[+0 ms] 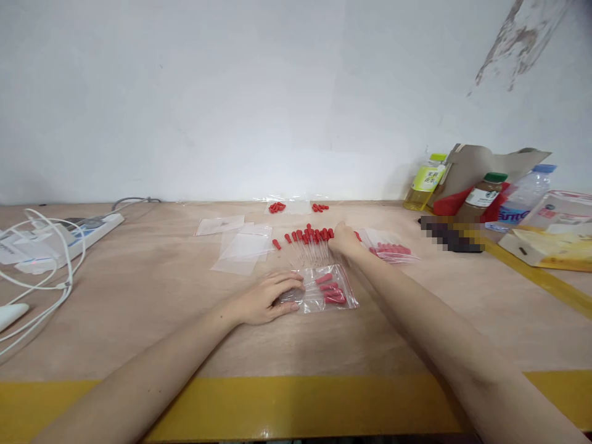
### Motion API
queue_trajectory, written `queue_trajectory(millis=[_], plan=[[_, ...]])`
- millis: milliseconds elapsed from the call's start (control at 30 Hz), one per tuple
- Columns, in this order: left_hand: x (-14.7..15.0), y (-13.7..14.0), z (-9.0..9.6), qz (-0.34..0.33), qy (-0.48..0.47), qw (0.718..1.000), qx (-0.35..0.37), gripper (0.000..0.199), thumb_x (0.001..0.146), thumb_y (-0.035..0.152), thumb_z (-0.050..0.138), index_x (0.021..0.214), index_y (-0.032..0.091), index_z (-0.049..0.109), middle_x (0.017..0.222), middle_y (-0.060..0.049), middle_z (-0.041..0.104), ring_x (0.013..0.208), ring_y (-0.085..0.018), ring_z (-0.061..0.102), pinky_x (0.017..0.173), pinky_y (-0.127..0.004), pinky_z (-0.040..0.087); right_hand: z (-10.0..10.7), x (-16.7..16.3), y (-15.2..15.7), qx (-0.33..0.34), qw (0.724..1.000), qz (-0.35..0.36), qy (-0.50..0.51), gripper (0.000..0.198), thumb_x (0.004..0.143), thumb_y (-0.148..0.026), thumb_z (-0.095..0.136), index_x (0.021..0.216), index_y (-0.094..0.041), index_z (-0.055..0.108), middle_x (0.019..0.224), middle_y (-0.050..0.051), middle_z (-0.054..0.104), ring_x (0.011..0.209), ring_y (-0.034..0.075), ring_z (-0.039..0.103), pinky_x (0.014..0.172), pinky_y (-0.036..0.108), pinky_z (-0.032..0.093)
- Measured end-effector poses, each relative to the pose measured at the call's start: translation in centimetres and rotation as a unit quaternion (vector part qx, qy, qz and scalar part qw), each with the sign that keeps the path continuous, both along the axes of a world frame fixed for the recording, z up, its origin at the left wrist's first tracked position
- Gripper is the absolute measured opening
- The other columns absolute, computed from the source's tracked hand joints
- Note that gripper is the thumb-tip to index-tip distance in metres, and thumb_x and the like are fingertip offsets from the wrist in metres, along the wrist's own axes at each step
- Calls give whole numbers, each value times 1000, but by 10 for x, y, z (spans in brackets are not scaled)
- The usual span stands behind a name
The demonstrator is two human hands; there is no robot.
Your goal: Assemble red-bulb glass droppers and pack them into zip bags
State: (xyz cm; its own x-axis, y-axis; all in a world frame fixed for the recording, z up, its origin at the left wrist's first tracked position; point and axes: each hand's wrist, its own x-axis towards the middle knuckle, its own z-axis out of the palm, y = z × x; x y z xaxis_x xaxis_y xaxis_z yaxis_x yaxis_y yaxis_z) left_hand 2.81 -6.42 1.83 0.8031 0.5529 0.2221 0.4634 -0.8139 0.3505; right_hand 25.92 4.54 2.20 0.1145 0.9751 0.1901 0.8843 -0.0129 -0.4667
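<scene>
My left hand (268,297) rests on the table with fingers and thumb around the left end of a clear zip bag (305,302). Inside that bag lie several glass droppers with red rubber bulbs (333,296), bulbs towards the right. Beyond it, a fanned row of loose droppers (308,237) lies with bulbs pointing away from me. My right hand (345,239) is closed at the right end of this row, touching or close to the last bulbs. Its fingertips are mostly hidden, so what they pinch does not show.
Flat clear bags (245,246) lie left of the droppers. Filled bags (393,250) lie to the right, near my right forearm. Loose red bulbs (277,208) sit by the wall. A power strip (95,234) with white cables is at left; bottles (425,182) and packaging (555,231) stand at right.
</scene>
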Motion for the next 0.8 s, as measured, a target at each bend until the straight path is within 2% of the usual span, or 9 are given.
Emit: queue_trajectory(millis=[100,167,267,367,467,567,800], plan=[[0,0,0,-3,5,1000,3,35,87,35,45,118,21,49,127,-8,47,119,-20,40,102,-36,31,10,2,-7,2,1000,6,4,39,69,-10,50,107,-4,46,89,21,60,82,29,59,67,33,43],[-1,1,-2,-6,9,1000,7,36,87,35,44,120,21,48,129,-8,45,120,-20,39,103,-36,29,16,10,-16,33,999,28,31,44,72,-11,46,114,-4,40,85,17,61,80,26,59,68,33,43],[-2,3,-4,-8,14,1000,12,39,88,36,43,124,23,46,132,-7,43,122,-20,37,104,-37,28,15,32,-34,108,982,73,136,55,74,-15,45,125,-8,26,70,5,57,69,20,58,66,31,44],[-3,5,-6,-8,13,1000,12,40,88,36,43,127,26,43,132,-6,42,122,-20,37,103,-39,29,2,53,-52,141,955,68,254,57,73,-25,48,124,-15,25,62,-4,48,53,14,53,54,27,44],[-2,5,-5,-6,8,1000,10,40,87,36,44,126,27,44,132,-5,43,121,-20,38,102,-38,31,-13,61,-65,136,920,51,365,55,70,-31,51,118,-18,26,61,-8,44,44,11,49,44,24,42],[-2,4,-5,-6,8,1000,10,40,87,36,45,127,27,43,132,-5,43,121,-20,38,101,-39,31,-24,55,-71,115,888,42,443,52,66,-31,56,108,-21,26,60,-8,46,46,12,52,42,24,45],[-2,3,-3,-7,12,1000,4,40,87,36,44,127,27,43,132,-6,42,121,-20,39,101,-38,32,-26,40,-79,54,831,46,551,38,68,-32,57,91,-26,28,58,-7,52,49,15,59,48,30,52]])
